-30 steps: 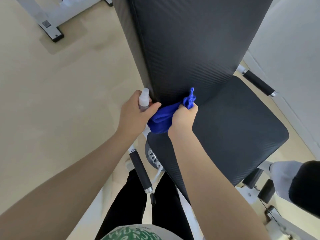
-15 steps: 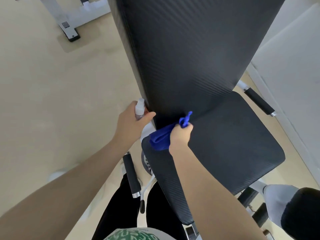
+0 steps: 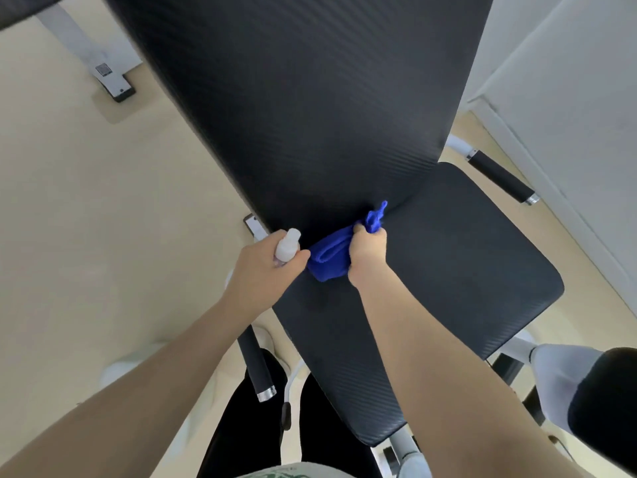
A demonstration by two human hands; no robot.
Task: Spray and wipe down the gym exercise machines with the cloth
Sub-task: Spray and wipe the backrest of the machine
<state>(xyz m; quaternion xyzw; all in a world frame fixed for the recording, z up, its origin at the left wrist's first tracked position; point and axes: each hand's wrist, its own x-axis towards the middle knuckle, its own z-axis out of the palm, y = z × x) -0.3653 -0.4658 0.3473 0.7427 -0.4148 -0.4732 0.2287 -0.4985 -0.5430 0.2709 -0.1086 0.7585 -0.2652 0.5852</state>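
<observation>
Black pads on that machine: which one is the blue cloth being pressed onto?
The seat pad, lying flat. The right hand bunches the blue cloth at its rear edge, below the upright back pad.

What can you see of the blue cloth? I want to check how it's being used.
The cloth is bright blue, soft and plush-looking, bunched into a thick folded wad. The right hand grips it and holds it against the black textured seat pad, where the seat meets the backrest. A twisted tail sticks up past the fingers. The left hand, holding a spray bottle, sits right beside it.
</observation>
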